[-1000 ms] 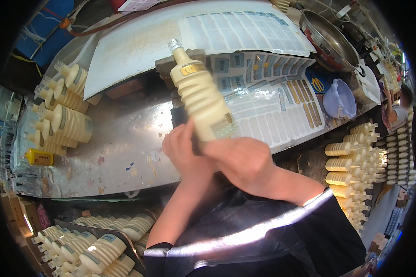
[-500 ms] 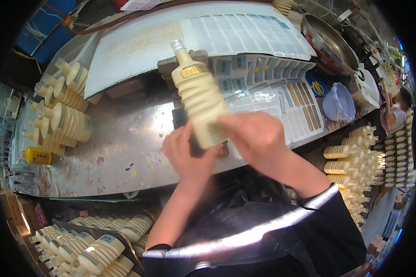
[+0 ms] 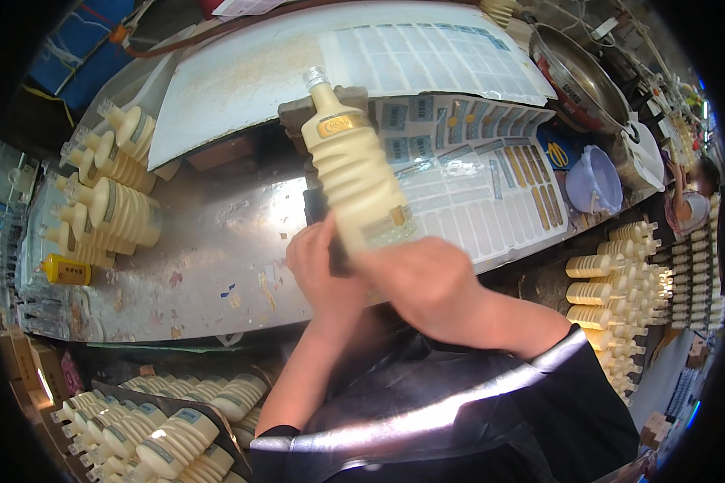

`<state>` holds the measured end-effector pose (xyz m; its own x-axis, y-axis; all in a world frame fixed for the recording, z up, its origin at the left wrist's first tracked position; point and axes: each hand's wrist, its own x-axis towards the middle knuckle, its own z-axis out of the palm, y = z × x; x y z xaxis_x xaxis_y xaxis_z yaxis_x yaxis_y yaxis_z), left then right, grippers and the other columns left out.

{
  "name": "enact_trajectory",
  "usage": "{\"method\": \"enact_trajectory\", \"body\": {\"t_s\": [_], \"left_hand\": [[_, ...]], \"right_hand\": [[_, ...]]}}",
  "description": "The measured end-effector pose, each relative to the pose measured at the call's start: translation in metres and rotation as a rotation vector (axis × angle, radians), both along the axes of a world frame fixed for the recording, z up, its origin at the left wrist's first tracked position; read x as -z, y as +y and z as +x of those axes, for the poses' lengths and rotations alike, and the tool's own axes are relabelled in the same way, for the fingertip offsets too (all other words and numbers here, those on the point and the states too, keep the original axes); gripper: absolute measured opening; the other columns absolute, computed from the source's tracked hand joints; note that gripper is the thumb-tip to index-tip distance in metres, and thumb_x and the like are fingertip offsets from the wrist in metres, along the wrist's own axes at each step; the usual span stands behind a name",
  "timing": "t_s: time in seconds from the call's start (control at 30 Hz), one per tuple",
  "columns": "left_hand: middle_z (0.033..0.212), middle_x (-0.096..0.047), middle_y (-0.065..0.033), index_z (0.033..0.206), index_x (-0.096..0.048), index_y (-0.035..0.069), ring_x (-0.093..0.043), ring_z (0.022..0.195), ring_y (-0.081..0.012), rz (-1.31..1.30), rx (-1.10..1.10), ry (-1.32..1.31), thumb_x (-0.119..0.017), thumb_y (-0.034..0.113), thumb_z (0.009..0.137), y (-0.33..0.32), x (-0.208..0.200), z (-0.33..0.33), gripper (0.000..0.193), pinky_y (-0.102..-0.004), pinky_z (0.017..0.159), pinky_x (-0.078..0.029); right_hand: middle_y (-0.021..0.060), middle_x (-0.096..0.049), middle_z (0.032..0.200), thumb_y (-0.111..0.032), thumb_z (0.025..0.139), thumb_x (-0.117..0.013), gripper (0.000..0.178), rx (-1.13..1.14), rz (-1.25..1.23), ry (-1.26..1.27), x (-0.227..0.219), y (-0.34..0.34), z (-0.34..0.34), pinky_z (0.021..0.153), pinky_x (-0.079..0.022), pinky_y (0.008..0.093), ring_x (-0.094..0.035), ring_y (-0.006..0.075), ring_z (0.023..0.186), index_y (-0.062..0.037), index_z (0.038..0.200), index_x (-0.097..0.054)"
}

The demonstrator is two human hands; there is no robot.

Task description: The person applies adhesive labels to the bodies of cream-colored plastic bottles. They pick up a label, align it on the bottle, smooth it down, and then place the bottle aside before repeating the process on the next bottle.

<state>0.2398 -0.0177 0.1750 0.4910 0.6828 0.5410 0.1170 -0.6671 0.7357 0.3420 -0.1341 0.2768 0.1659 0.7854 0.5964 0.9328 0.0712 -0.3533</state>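
Note:
A cream ribbed bottle [image 3: 354, 173] with a clear top and a gold label [image 3: 342, 125] on its shoulder leans away from me over a dark block-like rest [image 3: 298, 117]. A small gold strip [image 3: 399, 216] shows low on its right side. My left hand [image 3: 326, 270] is closed around the lower left of the bottle. Across the bottle's base lies my right hand [image 3: 427, 286], curled and blurred, its fingertips hidden. Right of the bottle are sheets of blue-grey and gold stickers [image 3: 467, 165].
Several cream bottles [image 3: 129, 213] stand at the left of the metal table [image 3: 209, 282], by a yellow container [image 3: 66, 270]. A purple bucket [image 3: 594, 181] and a large metal basin [image 3: 576, 76] are at right. More bottles [image 3: 157, 443] fill a lower crate; others [image 3: 608, 282] stand right, near another person [image 3: 689, 201].
My right hand has moved left and down from the bottle's lower right side to its base. This uncovers the small gold strip. My left hand stays at the bottle's lower left.

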Motion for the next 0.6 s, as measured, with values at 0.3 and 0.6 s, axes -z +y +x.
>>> {"method": "enact_trajectory", "body": {"t_s": [0.3,0.6], "left_hand": [[0.129,-0.054,-0.0171,0.144,-0.046,0.001,-0.049,0.122,-0.0341,-0.31,0.071,0.023,-0.08,0.021,0.077,0.001,-0.002,-0.001,0.077,-0.0464,0.109,-0.036],[0.137,-0.05,-0.0188,0.147,-0.039,-0.005,-0.046,0.131,-0.0279,-0.554,0.032,-0.124,-0.045,0.035,0.109,0.004,0.014,0.013,0.056,-0.0428,0.114,-0.033]], "right_hand": [[0.018,-0.069,0.07,-0.015,0.092,-0.071,0.028,0.333,-0.228,0.452,0.001,0.002,0.006,0.059,-0.056,0.041,-0.072,0.0343,0.063,-0.0058,0.115,-0.057],[0.021,-0.068,0.072,-0.022,0.097,-0.059,0.027,0.367,-0.243,0.658,0.011,-0.004,0.012,0.064,-0.054,0.0531,-0.068,0.0447,0.068,-0.0091,0.12,-0.052]]}}
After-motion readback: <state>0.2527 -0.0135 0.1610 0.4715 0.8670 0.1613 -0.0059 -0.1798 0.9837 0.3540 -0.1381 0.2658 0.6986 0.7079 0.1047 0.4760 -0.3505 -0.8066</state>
